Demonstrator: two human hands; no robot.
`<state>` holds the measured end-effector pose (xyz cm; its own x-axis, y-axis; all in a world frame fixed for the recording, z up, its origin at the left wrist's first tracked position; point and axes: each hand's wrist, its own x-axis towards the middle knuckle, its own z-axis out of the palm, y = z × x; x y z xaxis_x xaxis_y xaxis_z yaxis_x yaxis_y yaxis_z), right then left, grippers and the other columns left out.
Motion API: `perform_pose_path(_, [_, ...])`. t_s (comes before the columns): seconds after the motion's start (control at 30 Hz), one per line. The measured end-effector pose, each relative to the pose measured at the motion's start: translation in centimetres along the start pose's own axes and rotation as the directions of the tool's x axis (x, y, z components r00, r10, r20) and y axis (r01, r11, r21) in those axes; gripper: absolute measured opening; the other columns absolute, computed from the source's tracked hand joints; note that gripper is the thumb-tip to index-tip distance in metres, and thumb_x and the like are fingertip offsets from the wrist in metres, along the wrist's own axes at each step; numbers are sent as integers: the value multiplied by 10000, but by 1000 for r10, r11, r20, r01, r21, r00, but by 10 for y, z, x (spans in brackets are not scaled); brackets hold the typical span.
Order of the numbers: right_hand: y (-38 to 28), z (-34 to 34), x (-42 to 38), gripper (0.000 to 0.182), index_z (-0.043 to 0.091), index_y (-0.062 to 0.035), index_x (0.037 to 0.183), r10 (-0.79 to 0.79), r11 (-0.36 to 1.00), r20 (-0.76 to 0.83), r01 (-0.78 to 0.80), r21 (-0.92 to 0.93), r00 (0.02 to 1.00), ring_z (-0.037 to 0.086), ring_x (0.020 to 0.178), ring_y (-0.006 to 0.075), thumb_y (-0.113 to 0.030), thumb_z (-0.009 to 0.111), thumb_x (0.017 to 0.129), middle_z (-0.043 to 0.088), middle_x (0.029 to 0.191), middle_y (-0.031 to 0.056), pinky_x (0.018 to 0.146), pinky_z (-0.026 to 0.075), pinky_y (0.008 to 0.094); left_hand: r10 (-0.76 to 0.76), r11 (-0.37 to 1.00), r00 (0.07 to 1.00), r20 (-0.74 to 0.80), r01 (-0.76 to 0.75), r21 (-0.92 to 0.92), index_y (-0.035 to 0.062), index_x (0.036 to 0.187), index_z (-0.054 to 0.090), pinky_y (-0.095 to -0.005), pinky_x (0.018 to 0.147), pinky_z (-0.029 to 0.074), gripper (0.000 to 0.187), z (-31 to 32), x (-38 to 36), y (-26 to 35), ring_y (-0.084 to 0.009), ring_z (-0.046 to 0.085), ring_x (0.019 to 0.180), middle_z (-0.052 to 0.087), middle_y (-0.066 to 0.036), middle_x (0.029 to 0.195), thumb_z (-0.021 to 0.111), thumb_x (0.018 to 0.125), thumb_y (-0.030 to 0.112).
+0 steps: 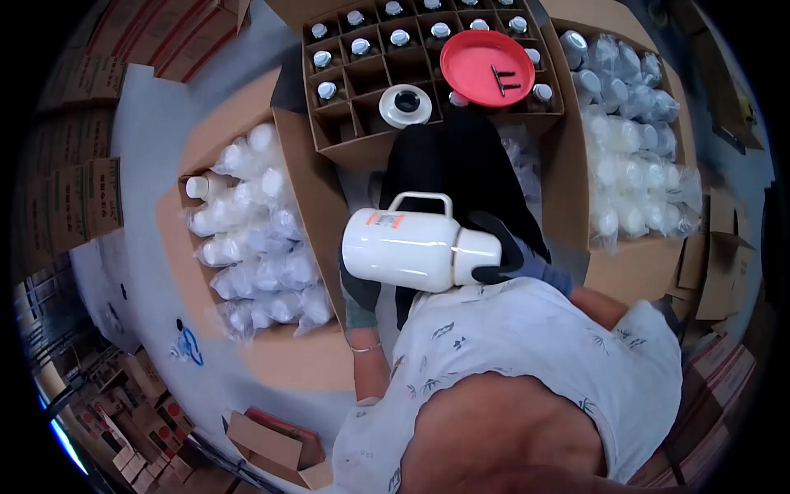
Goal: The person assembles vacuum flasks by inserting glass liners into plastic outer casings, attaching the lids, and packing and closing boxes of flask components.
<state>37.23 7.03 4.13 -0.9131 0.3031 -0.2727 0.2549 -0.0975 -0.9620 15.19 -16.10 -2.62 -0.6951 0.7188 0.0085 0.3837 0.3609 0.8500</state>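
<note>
A white thermos jug (399, 251) with a loop handle and an orange-and-grey label lies on its side across my lap. My left hand (360, 288), in a dark glove, supports its base end from below; most of those fingers are hidden behind the jug. At the other end, my right hand (510, 253), also gloved, is closed around the white cup lid (477, 256), which sits against the jug's neck. Beyond my knees, a white round piece with a black centre (406, 105) rests at the near edge of a divided carton (354, 152).
Silver-capped bottles (400, 37) fill several carton cells. A red plate (461, 70) with small black pieces lies on top. Open cartons with plastic-wrapped white items (271, 239) (629, 173) stand on both sides. Stacked boxes (82, 193) stand at far left.
</note>
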Motion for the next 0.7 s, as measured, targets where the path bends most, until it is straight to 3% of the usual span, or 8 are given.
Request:
perform_pose_path(0.07, [-39,-9,20,858,369,-40,1377,-117,945,102,143,-294,988,451,1209,312,-280,806,679,412,1337,177,1006,380,380,69,983,995,73,-80,167,67,1242,523,-373,975,423,504,-4,-17,-28,-266,546,1143,575,-146,1216,700,780,168])
perform_pose_path(0.1, [-43,-15,31,839,388,-64,1367,-371,790,187,415,-452,910,466,1164,357,-268,804,666,424,1299,199,974,399,399,86,981,992,93,-100,166,68,1236,529,-376,961,433,483,-4,-22,-42,-271,549,1138,580,-145,1208,689,788,150])
perform_pose_path(0.17, [-62,-24,39,804,419,-90,1351,-540,601,232,564,-567,809,449,1161,377,-279,786,661,424,1295,202,975,392,425,122,977,984,132,-143,161,70,1226,541,-384,935,452,444,-3,-21,-64,-281,555,1127,590,-142,1193,667,803,114])
perform_pose_path(0.37, [-20,-41,51,916,357,-40,1377,-394,802,122,406,-439,911,304,1329,333,-256,827,620,373,1400,156,1096,266,421,183,929,953,243,-248,275,105,1284,492,-381,1036,370,542,-6,15,-77,-268,463,1230,517,-125,1296,700,787,152])
perform_pose_path(0.43, [-53,-24,79,948,312,-46,1405,-584,766,68,577,-285,809,324,1328,297,-243,826,634,393,1392,156,1095,279,399,192,935,936,296,-266,235,88,1327,431,-368,1043,362,578,-4,30,-77,-249,441,1247,470,-114,1343,682,811,161])
perform_pose_path(0.53, [-75,-12,122,833,397,-64,1360,-547,825,111,556,-95,830,444,1238,258,-275,810,668,451,1347,129,1048,349,377,199,940,911,361,-282,193,63,1391,340,-349,1054,351,637,-11,45,-77,-221,409,1272,399,-97,1413,655,848,175])
perform_pose_path(0.63, [-101,-9,132,769,453,-74,1314,-652,685,230,691,-229,723,488,1170,280,-332,798,677,510,1248,133,1015,378,389,-30,828,916,400,247,-503,67,1394,337,-341,1064,342,595,-2,52,-132,-204,405,1273,399,-93,1415,616,881,180])
perform_pose_path(0.7, [-108,-7,134,756,480,-75,1280,-672,641,168,680,-356,721,527,1081,289,-370,799,661,537,1154,130,948,419,390,32,926,954,300,84,-367,68,1392,340,-347,1063,344,581,-8,50,-81,-196,405,1273,397,-88,1417,607,885,171])
